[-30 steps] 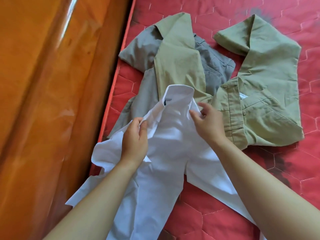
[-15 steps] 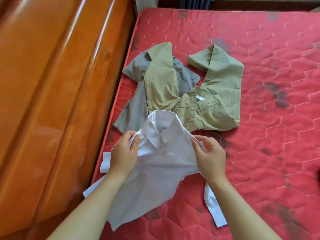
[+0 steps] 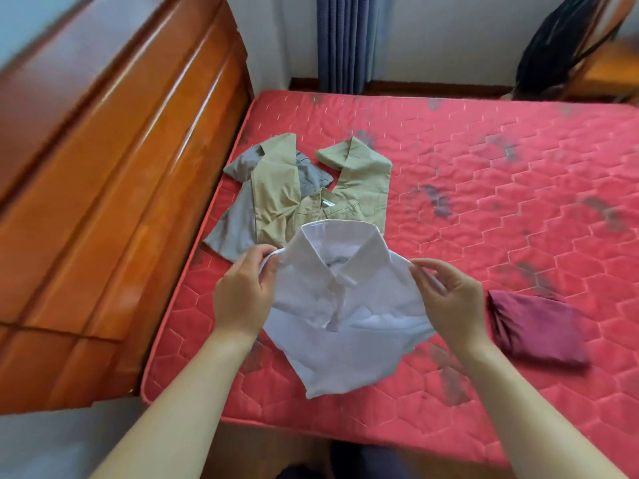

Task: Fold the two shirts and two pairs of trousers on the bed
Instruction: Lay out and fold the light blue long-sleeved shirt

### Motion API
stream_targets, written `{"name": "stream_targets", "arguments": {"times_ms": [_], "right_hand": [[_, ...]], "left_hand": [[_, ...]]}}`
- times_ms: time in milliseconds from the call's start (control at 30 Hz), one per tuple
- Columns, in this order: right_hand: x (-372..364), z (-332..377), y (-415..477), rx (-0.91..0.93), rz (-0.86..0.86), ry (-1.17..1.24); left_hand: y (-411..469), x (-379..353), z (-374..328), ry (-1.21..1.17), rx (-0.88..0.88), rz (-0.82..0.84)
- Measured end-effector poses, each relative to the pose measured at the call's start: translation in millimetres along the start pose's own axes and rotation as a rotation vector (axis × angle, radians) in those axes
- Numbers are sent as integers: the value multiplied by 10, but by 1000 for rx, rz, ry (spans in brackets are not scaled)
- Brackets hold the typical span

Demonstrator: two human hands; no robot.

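Red mattress (image 3: 484,188) below; white shirt (image 3: 345,305) between my hands, collar away, hem toward me; left hand (image 3: 242,295), right hand (image 3: 449,302) each pinch a shoulder.

Near the front edge of the bed (image 3: 484,160), shirt (image 3: 345,323) between left hand (image 3: 242,299) and right hand (image 3: 453,305). Just behind it, upper trousers (image 3: 276,191) over lower trousers (image 3: 231,229), by the left edge. Right of the shirt, apart, folded garment (image 3: 539,326) on the bed. Headboard (image 3: 121,167) along the left; curtain (image 3: 345,43) behind.

Glossy orange-brown wooden headboard (image 3: 103,202) at left, white wall (image 3: 449,36), blue curtain (image 3: 342,39), perhaps a chair (image 3: 605,63) far right.
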State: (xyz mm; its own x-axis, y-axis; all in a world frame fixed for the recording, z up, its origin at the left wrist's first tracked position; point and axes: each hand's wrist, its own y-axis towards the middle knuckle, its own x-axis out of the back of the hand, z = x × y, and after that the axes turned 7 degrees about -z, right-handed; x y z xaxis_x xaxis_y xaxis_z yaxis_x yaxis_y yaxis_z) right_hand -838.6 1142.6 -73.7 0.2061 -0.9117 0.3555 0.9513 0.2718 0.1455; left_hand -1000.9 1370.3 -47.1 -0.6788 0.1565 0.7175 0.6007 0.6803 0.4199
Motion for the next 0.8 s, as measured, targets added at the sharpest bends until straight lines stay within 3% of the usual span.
{"name": "stream_targets", "arguments": {"times_ms": [467,800], "right_hand": [[1858,278,-1692,186,-336,-125],[2379,381,-1401,208,-434,-162]], "left_hand": [[-1649,798,-1051,-260,-121,-73],[-1431,598,-1584,-293,-158,-89]]}}
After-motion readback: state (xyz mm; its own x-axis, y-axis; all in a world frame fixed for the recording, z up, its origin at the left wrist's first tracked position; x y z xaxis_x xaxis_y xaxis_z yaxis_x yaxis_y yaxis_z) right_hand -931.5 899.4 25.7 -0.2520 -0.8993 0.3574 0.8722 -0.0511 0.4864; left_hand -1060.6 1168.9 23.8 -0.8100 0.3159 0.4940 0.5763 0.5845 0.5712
